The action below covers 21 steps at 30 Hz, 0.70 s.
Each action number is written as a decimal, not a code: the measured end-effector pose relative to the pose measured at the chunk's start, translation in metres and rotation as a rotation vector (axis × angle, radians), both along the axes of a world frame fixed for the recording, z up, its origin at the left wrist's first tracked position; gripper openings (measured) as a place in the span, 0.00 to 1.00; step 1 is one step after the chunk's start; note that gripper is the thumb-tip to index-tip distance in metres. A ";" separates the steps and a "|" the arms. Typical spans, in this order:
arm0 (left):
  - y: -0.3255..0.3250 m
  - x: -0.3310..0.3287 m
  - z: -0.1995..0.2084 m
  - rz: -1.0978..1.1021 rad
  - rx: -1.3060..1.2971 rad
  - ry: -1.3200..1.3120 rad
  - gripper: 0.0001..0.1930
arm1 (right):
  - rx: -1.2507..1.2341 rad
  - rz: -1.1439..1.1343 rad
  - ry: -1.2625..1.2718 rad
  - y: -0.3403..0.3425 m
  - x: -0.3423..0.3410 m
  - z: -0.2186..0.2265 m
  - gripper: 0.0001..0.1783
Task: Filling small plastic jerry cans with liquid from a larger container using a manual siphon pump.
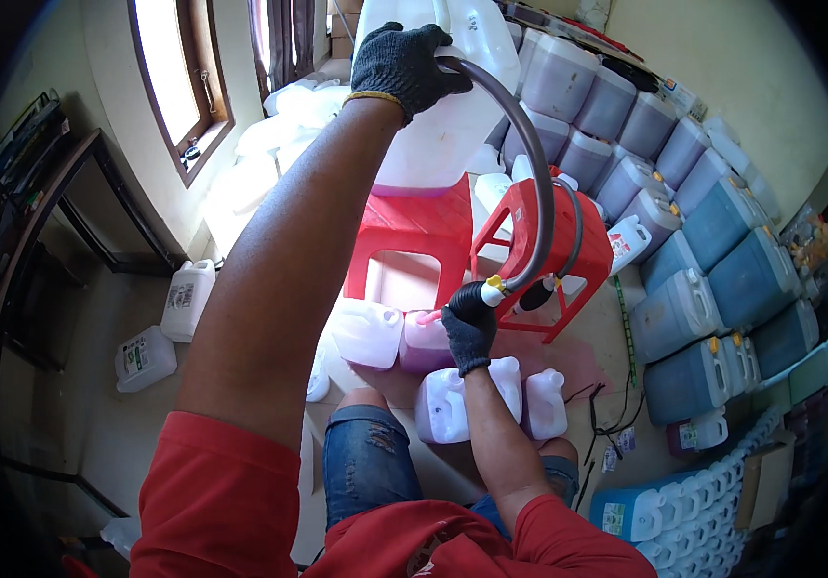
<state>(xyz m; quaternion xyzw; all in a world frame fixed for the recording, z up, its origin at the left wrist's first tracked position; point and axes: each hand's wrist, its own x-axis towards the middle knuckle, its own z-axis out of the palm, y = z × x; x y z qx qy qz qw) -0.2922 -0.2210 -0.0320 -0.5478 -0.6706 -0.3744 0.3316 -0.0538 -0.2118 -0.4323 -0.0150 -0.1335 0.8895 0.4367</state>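
My left hand [400, 69], in a dark knit glove, is raised at the rim of a large translucent tank [424, 159] with pink liquid low in it. Its fingers close round a grey hose [541, 183] where the hose bends over the rim. From there the hose arcs down to my right hand [472, 337], also gloved. That hand grips the hose's lower end, by a white fitting with a yellow clamp, just above a jug with pink liquid [424, 349]. The hose mouth is hidden by the hand. Beside that jug stands a pale jug [368, 332].
The tank rests on a red plastic stool [414, 226]. A second red stool [530, 241] carries another hose end [534, 294]. More jugs [445, 405] stand by my knees. Large filled jerrycans [679, 299] are stacked at right, blue jugs [631, 515] below them. Black cords [612, 429] lie on the floor.
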 end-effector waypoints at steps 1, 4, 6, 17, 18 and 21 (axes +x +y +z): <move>0.002 0.001 0.001 -0.010 0.011 -0.011 0.33 | 0.274 -0.189 -0.357 -0.001 0.003 0.002 0.31; 0.005 0.004 0.002 -0.016 -0.007 -0.022 0.33 | 0.470 -0.342 -0.625 -0.004 0.008 0.015 0.30; 0.003 0.006 0.006 0.000 -0.027 -0.014 0.34 | 0.440 -0.355 -0.639 0.001 0.012 0.021 0.29; 0.004 0.004 0.007 0.020 -0.039 -0.011 0.35 | 0.506 -0.336 -0.561 -0.002 0.002 0.061 0.10; 0.004 0.004 0.006 0.024 -0.041 -0.009 0.35 | 0.573 -0.361 -0.629 -0.005 -0.005 0.060 0.10; 0.002 0.004 0.005 0.034 -0.031 -0.014 0.35 | 0.444 -0.172 -0.362 -0.012 -0.016 0.059 0.22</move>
